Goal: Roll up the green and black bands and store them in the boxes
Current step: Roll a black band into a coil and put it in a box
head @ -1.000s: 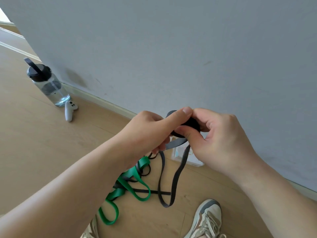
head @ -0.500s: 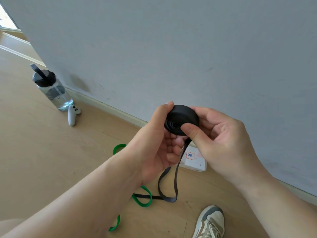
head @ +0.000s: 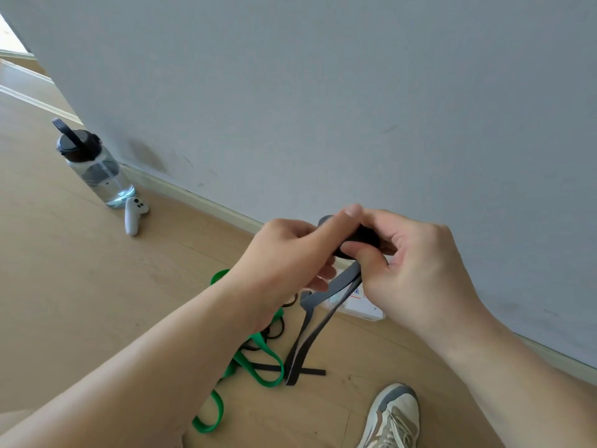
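The black band (head: 363, 237) is half rolled: you hold its tight coil in the air between both hands, in front of the wall (head: 323, 92), and its unrolled tail (head: 308, 334) hangs down in a long loop to the floor (head: 80, 286).

The main risk, as I judge it, is the coil springing open. Elastic wound this tight wants to unwind, so if either pinch slackens while you shift your fingers for the next turn, the layers may slip sideways or let go.

The second risk is below you. The tail ends right beside the green band (head: 255, 357), which lies in loose loops crossed by dark strips. I cannot tell whether those strips belong to this band. If they are tangled, winding in more length may drag the green band up with it.

Your left hand (head: 290, 253) is closed on the coil, thumb laid across the top and fingers curled beneath. Your right hand (head: 420, 263) grips it from the other side, thumb pressed against its face. The white box (head: 365, 307) sits on the floor against the wall, just behind your right hand.
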A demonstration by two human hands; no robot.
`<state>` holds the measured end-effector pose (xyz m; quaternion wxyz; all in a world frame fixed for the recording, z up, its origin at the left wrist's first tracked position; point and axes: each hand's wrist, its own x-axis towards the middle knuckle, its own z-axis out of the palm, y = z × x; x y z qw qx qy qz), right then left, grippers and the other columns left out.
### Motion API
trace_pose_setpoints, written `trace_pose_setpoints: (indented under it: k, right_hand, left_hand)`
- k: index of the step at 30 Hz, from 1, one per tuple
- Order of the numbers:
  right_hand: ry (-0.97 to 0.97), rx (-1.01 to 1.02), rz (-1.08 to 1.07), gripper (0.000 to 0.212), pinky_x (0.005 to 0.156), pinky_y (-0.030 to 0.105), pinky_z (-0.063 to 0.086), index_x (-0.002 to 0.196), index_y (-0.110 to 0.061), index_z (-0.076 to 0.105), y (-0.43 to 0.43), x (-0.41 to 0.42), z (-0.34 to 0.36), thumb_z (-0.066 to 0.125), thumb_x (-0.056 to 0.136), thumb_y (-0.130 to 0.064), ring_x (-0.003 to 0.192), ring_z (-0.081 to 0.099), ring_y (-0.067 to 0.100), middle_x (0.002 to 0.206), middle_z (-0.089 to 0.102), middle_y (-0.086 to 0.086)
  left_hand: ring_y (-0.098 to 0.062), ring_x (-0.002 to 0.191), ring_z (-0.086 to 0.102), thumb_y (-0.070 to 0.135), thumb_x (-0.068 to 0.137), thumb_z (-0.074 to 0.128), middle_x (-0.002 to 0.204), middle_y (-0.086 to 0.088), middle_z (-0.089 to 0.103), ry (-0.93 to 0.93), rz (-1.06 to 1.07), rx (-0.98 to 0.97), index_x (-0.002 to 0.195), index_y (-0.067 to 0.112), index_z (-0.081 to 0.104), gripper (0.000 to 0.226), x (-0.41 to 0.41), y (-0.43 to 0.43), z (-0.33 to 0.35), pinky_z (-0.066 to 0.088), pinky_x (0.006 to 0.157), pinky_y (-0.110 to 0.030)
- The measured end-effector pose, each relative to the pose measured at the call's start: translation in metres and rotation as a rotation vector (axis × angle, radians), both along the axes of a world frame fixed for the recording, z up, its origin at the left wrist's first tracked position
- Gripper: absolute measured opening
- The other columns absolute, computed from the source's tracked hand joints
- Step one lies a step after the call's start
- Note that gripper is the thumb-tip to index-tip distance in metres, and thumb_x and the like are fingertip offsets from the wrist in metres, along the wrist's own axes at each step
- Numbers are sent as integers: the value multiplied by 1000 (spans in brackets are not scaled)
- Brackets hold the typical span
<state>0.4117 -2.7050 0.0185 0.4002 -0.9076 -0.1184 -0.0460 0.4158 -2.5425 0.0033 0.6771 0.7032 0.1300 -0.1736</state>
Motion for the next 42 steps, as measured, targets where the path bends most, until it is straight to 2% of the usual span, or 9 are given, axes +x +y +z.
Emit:
trace_pose_setpoints:
  k: [4,8,12,24,26,28,32,37,42]
  right_hand:
    - [-53,-56,44,19,66,37,59,101,-29,76,1,-3,2,73,90,-14,76,75,21,77,76,-3]
    - [125,307,-8,29,80,15,58,105,-32,78,7,-4,8,85,80,-19,89,75,-2,92,79,-20]
    - [219,393,7,26,80,18,59,105,-31,77,9,0,6,82,84,-17,90,77,4,93,80,-16]
    - [248,489,10,23,86,30,61,108,-22,79,4,2,7,79,87,-13,90,78,15,93,82,-5]
    - [213,453,22,22,86,29,61,108,-21,79,3,2,8,79,88,-14,91,78,12,94,81,-7]
    - [176,389,24,21,82,28,61,107,-22,80,1,1,9,79,88,-15,88,78,10,90,81,-9]
    - [71,119,23,16,64,34,58,99,-31,81,-3,2,5,79,88,-20,66,69,17,73,76,-6]
    - [-109,-100,91,20,46,16,34,87,-25,78,-1,3,1,70,87,-6,48,43,19,50,50,-3]
    - [-130,-23,60,21,62,33,58,107,-25,80,-1,0,0,75,88,-17,70,75,18,78,78,-5]
  left_hand:
    - [-26,75,74,82,58,76,81,-15,76,-7,-75,8,86,8,79,79,-2,8,-3,64,83,-45]
    - [-22,67,63,62,72,81,77,-12,68,123,27,-239,85,7,78,57,1,8,0,53,64,-32]
    - [-18,58,59,59,83,74,71,-9,62,317,84,-471,88,7,73,52,-1,2,8,50,53,-26]
    - [-19,65,55,68,90,59,77,-10,58,405,-78,-704,107,5,67,66,2,10,6,49,53,-23]
    - [-22,67,58,72,90,55,80,-13,61,384,-158,-626,106,5,65,70,4,14,7,49,57,-26]
    - [-27,70,66,73,89,56,84,-17,69,315,-159,-378,99,-1,69,76,9,15,7,54,61,-32]
    - [-29,77,77,58,89,69,82,-14,78,-2,30,73,87,5,77,54,12,16,7,65,73,-39]
    - [-20,83,76,79,62,78,87,-4,79,-44,-141,272,92,17,78,69,0,14,12,63,89,-47]
    - [-19,85,77,66,61,88,84,-3,79,4,-91,172,85,21,75,53,0,16,16,60,93,-45]
